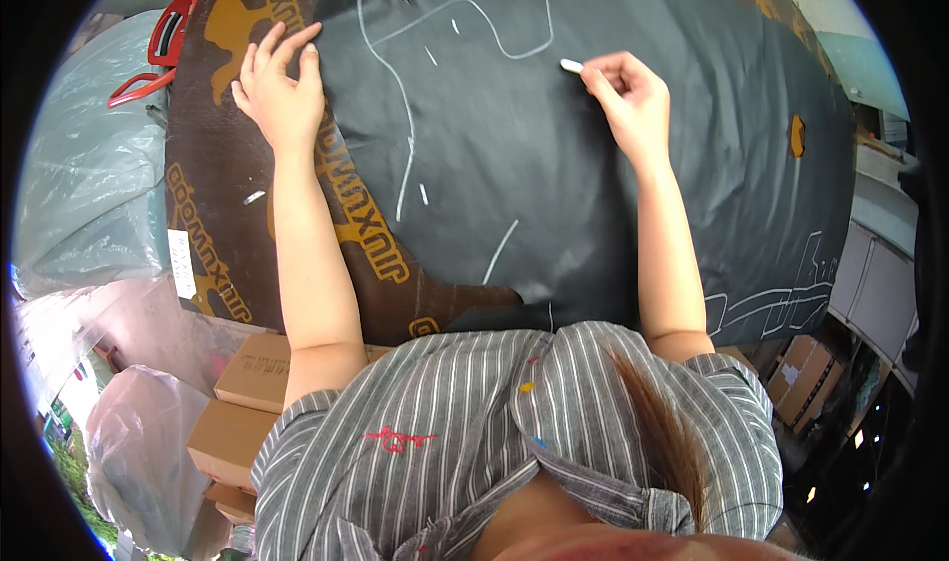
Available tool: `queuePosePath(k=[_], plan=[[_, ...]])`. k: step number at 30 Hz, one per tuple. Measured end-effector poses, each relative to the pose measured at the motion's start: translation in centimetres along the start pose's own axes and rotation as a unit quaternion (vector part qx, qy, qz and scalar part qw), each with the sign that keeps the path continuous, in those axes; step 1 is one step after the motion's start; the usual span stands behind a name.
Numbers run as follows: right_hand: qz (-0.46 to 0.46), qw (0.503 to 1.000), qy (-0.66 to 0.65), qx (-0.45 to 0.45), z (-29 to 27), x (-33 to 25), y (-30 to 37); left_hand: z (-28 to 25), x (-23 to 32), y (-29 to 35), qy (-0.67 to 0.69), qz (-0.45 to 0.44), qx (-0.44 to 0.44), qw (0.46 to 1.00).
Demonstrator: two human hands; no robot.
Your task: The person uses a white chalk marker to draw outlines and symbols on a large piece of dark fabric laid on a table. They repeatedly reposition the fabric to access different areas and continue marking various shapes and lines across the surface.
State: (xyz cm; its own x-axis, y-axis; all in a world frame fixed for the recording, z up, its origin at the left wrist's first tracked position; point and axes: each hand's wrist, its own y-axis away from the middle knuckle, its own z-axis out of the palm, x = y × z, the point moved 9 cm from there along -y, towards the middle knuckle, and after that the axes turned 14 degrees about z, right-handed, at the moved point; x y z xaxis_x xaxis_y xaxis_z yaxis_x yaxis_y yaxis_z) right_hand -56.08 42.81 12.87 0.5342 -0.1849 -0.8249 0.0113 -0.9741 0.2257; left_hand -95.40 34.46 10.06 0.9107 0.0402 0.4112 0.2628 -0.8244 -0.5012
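Black leather hide [593,195] lies spread over a brown printed work surface [222,116], creased toward its right side, with one small hole that shows orange beneath. Right hand [633,101]: thumb and forefinger pinched narrow on a stick of white chalk [571,66]. Chalk tip sits just beside the wavy line [474,7] at the upper middle of the hide; whether it touches the leather, cannot tell. Left hand [282,91]: empty, fingers spread fairly wide, at the hide's upper left edge (firm pressing or light resting, not clear from this angle).

Marks present: a long curved line [403,106] down the left part, joined near its top by the wavy line; a few short dashes near these; a lone slanting stroke [500,253] lower down; a cluster of angular outlines [776,309] at the lower right corner.

Progress, as judged: marking partly done. The lower right cluster looks the most worked out. The upper left lines form no closed shape within view, and the slanting stroke joins nothing. The middle and right of the hide carry no marks that I can make out. No cut is seen along any chalk line.
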Motion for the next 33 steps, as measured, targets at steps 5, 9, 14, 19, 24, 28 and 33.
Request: queuePosePath(k=[5,9,14,19,24,28,33], plan=[[-0.027,0.996,0.086,0.009,0.7,-1.5,1.1,-0.1,-0.4,0.2,0.0,0.007,0.007,1.0],[0.027,0.999,0.039,-0.011,0.2,0.2,2.9,0.1,-0.4,0.1,0.003,0.009,0.007,1.0],[-0.01,0.997,0.082,-0.007,0.9,-0.9,4.5,0.1,-0.7,0.4,0.006,0.018,0.016,1.0],[-0.017,0.998,0.009,-0.059,2.8,-1.2,7.5,0.2,-1.1,0.2,-0.02,0.033,0.005,0.999],[-0.079,0.993,0.085,-0.009,3.4,-2.2,8.0,0.2,-0.2,-0.1,-0.002,0.028,0.014,1.0],[-0.073,0.992,0.086,-0.065,2.7,-1.5,8.5,0.2,-0.6,0.0,-0.014,0.037,0.002,0.999],[0.051,0.985,-0.146,-0.08,-0.5,2.0,3.8,-0.3,-0.1,0.3,-0.009,-0.002,-0.022,1.0]])
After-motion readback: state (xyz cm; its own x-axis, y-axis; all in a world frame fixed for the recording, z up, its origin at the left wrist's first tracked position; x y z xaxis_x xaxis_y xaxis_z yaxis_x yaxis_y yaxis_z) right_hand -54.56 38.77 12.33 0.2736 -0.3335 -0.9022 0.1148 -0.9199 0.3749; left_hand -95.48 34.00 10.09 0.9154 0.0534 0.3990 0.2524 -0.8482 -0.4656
